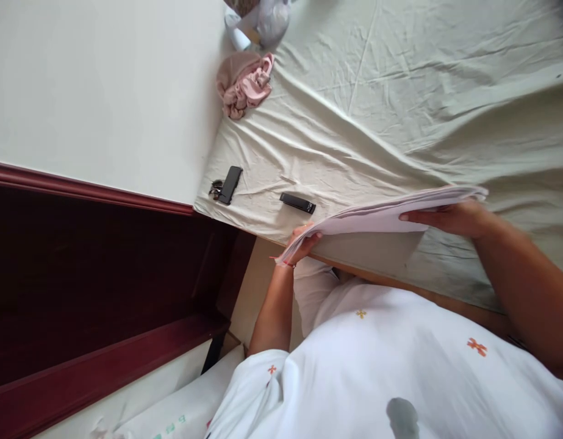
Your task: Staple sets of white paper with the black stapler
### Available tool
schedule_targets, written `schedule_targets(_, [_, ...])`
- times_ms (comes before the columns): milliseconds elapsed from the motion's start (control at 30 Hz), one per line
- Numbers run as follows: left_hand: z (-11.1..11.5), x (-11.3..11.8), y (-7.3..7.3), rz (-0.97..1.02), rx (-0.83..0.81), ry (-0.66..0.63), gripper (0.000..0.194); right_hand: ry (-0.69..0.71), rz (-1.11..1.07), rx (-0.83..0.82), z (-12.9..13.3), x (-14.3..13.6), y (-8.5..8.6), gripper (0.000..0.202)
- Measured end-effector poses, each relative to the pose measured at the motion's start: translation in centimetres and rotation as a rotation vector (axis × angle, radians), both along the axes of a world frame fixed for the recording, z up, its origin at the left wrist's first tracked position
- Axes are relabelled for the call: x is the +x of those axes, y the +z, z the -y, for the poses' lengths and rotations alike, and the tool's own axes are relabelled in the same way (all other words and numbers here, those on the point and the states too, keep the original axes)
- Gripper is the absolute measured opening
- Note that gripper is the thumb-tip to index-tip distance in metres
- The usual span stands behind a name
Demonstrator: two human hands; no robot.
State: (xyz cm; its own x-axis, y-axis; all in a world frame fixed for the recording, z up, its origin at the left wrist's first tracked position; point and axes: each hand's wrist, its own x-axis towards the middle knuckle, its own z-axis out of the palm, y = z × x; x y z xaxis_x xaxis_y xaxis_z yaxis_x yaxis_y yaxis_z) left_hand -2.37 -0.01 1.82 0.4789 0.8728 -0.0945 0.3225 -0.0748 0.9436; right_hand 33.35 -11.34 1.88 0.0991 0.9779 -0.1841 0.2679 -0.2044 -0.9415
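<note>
A stack of white paper sheets (372,217) is held up on its edge over the front of the sheet-covered bed, bowed along its length. My left hand (304,242) grips its left end, thumb on the near face and fingers behind. At the right end, my right hand (450,217) pinches the stack in the same way, its thumb lying along the near side. Just beyond my left hand, a black stapler (297,202) lies on the cloth, touched by neither hand.
Left of the stapler lie a black flat case (230,185) and a small dark metallic item (215,189). A pink bunched cloth (245,84) and a plastic bag (272,23) rest by the wall. A dark red wooden cabinet (102,274) stands at left. The wrinkled bedsheet (423,110) stretches away.
</note>
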Motion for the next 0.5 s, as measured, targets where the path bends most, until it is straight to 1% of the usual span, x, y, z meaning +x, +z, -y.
schedule_targets(67, [-0.1,0.0,-0.7,0.003,0.002,0.101,0.024,-0.007,-0.067,0.025,0.0,-0.4,-0.3,0.047])
schedule_targets(133, [-0.3,-0.1,-1.4,0.032,0.018,0.192,0.027,-0.073,-0.155,0.071,-0.1,-0.7,-0.4,0.05])
schedule_targets(200, [-0.3,-0.1,-1.8,0.063,0.041,0.222,0.029,-0.14,-0.198,0.091,0.0,-1.0,-0.3,0.05])
schedule_targets(267, [-0.3,-0.2,-1.8,0.065,0.064,0.182,0.03,-0.155,-0.199,0.118,0.2,-1.0,-0.1,0.048])
schedule_targets(333, [-0.3,-0.2,-1.4,0.05,0.086,0.116,0.029,-0.112,-0.186,0.135,0.4,-0.7,0.0,0.042])
schedule_targets(433, [-0.5,0.1,-0.7,0.038,0.056,-0.033,0.024,-0.016,-0.149,0.077,0.5,0.0,-0.1,0.038])
schedule_targets(500, [-0.7,0.4,-0.3,0.03,0.03,-0.126,0.021,-0.032,-0.123,0.044,0.4,0.4,-0.5,0.04])
